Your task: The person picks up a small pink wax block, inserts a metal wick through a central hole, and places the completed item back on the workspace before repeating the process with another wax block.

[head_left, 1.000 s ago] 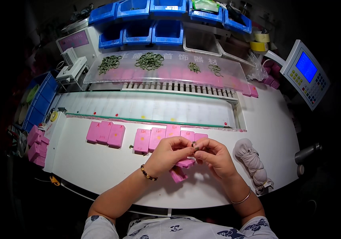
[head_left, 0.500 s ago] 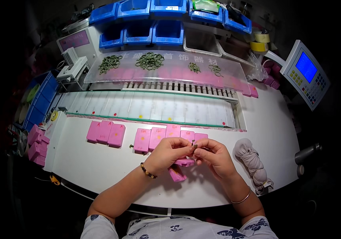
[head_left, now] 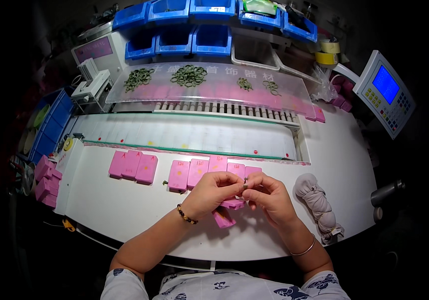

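My left hand [head_left: 215,191] and my right hand [head_left: 268,196] meet over the front of the table, thumb and fingers pinched together. Between their fingertips is a small dark green piece [head_left: 245,185], mostly covered, its exact shape too small to make out. Just under my left hand a pink block [head_left: 232,204] shows in part; whether the fingers also hold it I cannot tell. Another pink block [head_left: 223,218] sits tilted below it. Beyond the hands stand several pink blocks [head_left: 178,176] in a row, a small green bit beside the leftmost.
Three pink blocks [head_left: 146,168] lie to the left. Behind runs a white belt [head_left: 199,135] with coloured dots. Green rings [head_left: 188,76] lie in piles on a clear sheet [head_left: 224,85], below blue bins [head_left: 211,40]. To the right are a twisted grey cloth [head_left: 317,202] and a control panel [head_left: 387,92].
The belt's coloured dots have shifted left, and another red dot has appeared at its right end. My hands stay nearly in place, while the green piece between the fingertips looks slightly turned.
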Available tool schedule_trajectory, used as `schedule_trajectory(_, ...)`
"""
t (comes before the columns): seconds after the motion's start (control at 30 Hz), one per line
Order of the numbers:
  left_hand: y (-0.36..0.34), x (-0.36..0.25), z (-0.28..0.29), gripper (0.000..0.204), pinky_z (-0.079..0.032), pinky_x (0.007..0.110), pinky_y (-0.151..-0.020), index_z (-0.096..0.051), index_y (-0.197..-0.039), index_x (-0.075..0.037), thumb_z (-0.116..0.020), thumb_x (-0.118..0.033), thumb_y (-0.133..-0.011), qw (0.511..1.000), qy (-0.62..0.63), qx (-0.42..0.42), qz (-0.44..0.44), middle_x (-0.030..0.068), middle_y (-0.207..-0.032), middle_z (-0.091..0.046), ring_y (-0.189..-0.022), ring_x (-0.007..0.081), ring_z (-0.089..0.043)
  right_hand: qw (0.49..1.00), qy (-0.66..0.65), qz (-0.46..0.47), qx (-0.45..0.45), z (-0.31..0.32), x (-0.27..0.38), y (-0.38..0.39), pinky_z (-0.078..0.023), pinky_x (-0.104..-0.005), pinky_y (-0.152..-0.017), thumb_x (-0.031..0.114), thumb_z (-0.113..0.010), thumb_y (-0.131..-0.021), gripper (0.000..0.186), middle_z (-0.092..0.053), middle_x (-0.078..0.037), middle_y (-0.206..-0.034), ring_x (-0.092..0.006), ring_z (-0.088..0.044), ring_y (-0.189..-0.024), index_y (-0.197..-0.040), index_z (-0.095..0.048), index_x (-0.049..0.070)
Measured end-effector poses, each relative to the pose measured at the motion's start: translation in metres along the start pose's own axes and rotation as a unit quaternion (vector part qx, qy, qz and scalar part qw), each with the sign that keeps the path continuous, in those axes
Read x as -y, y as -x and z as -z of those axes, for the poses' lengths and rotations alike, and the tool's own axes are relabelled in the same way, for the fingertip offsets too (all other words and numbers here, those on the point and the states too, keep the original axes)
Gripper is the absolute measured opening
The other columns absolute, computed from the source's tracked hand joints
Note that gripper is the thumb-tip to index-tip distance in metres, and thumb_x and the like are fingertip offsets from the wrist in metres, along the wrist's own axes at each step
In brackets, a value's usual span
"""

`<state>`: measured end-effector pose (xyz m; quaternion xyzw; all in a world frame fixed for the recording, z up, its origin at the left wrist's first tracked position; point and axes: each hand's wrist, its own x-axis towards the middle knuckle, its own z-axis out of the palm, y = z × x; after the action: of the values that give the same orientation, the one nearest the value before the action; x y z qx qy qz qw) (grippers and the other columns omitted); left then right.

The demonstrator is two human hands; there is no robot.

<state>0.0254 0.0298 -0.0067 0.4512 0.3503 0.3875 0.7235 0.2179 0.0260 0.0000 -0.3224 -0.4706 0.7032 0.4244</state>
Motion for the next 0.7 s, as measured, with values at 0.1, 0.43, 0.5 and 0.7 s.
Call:
schedule_trajectory(0.1, -0.0002, 0.0017, 0.0009, 0.019, -0.05, 0.023, -0.077, -0.062, -0.103, 0.002, -0.061, -0.013, -0.092, 1.0, 0.002, 0.002, -0.008, 0.006, -0.096, -0.066, -0.086, 0.009, -0.063, 1.0, 0.002, 0.007, 0.001, -0.0009, -0.0001, -0.0002, -0.049, -0.0208, -0.059, -0.001, -0.067, -0.083, 0.011, -0.058, -0.002, -0.09, -0.01, -0.059, -0.078, -0.094, -0.065, 0.001)
schedule_trajectory(0.43, -0.0005, 0.0035, 0.0015, 0.017, -0.048, 0.021, -0.073, -0.063, -0.099, -0.001, -0.062, -0.016, -0.091, 0.998, 0.059, 0.017, 0.028, 0.0023, -0.09, -0.064, -0.08, 0.007, -0.06, 0.99, -0.108, -0.088, -0.011, 0.0011, 0.0046, 0.0017, -0.047, -0.019, -0.058, 0.007, -0.062, -0.09, 0.012, -0.06, -0.003, -0.088, -0.0088, -0.057, -0.075, -0.101, -0.061, 0.002)
schedule_trajectory(0.5, -0.0001, 0.0028, 0.0003, 0.016, -0.048, 0.021, -0.071, -0.063, -0.098, -0.002, -0.062, -0.016, -0.091, 0.997, 0.072, 0.015, 0.033, 0.0016, -0.088, -0.064, -0.078, 0.0065, -0.059, 0.987, -0.13, -0.096, -0.014, 0.0029, 0.0042, 0.001, -0.046, -0.0186, -0.058, 0.008, -0.062, -0.091, 0.012, -0.06, -0.003, -0.088, -0.0086, -0.056, -0.075, -0.101, -0.061, 0.001)
schedule_trajectory(0.7, 0.0021, -0.0021, -0.0036, 0.015, -0.048, 0.021, -0.068, -0.063, -0.096, -0.002, -0.063, -0.017, -0.091, 0.996, 0.078, 0.003, 0.043, 0.0017, -0.086, -0.063, -0.076, 0.0063, -0.058, 0.973, -0.193, -0.124, -0.027, 0.0068, 0.0027, -0.0011, -0.045, -0.0172, -0.056, 0.011, -0.061, -0.092, 0.013, -0.061, -0.003, -0.087, -0.0077, -0.055, -0.074, -0.101, -0.061, 0.002)
